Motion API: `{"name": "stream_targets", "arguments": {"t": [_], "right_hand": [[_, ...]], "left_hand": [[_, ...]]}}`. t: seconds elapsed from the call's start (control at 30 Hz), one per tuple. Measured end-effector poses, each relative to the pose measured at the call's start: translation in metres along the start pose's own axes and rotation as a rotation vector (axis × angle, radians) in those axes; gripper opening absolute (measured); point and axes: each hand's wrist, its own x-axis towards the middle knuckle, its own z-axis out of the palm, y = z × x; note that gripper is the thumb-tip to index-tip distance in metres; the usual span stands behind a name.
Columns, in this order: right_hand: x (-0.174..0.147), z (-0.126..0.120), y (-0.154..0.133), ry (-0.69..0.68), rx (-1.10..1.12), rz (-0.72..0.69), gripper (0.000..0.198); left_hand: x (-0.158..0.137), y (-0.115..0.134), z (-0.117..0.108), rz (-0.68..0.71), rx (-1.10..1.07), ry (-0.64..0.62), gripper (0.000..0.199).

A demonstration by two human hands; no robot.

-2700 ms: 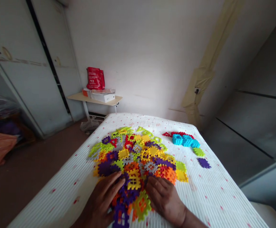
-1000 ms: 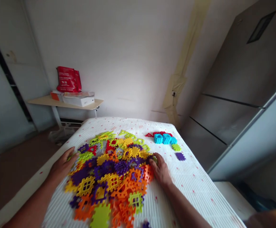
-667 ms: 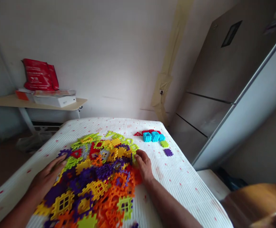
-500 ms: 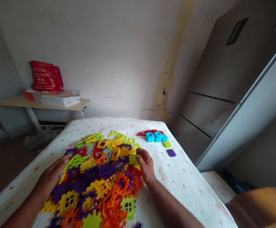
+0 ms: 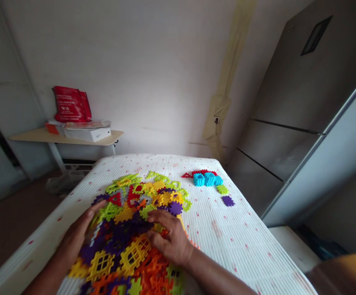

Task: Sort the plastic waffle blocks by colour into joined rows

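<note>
Right hand (image 5: 172,235) has moved in from the heap's right side since half a second ago, thumb and fingers apart, fingertips at a lime piece (image 5: 147,211). Left hand (image 5: 78,233)'s loosely flattened along the other side. The heap of pieces (image 5: 132,255) sits left-of-centre on the white cloth (image 5: 217,262), long axis pointing toward its far edge.

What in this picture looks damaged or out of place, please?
The yellowish tape on the wall looks odd: wrinkled and uneven around the socket. Brownish smudges mark the white cover, unlike its small red dots.
</note>
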Motion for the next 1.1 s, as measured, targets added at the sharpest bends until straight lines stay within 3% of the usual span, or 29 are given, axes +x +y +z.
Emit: {"name": "stream_targets", "arguments": {"t": [0.13,0.3,0.4,0.53,0.63,0.8,0.93,1.1], "right_hand": [[0.004,-0.033,0.019,0.133,-0.045,0.067,0.019],[-0.005,-0.088,0.084,0.473,-0.058,0.37,0.02],[-0.013,-0.103,0.114,0.52,-0.085,0.468,0.023],[-0.006,-0.101,0.13,0.409,-0.15,0.501,0.025],[0.021,-0.094,0.132,0.302,-0.257,0.478,0.027],[0.083,-0.076,0.133,-0.067,-0.656,0.59,0.024],[0.113,-0.053,0.138,-0.14,-0.766,0.702,0.022],[0.123,-0.035,0.143,-0.205,-0.784,0.781,0.029]], "left_hand": [[0.002,-0.003,-0.003,-0.1,-0.256,0.061,0.07],[0.007,-0.009,-0.008,-0.106,-0.229,0.118,0.07],[0.008,-0.012,-0.009,-0.114,-0.204,0.144,0.068],[0.007,-0.014,-0.01,-0.137,-0.184,0.18,0.065],[0.006,-0.013,-0.01,-0.148,-0.187,0.188,0.062],[0.004,-0.012,-0.008,-0.151,-0.204,0.205,0.054],[0.005,-0.014,-0.009,-0.141,-0.226,0.195,0.053],[0.006,-0.017,-0.009,-0.133,-0.241,0.181,0.05]]}}
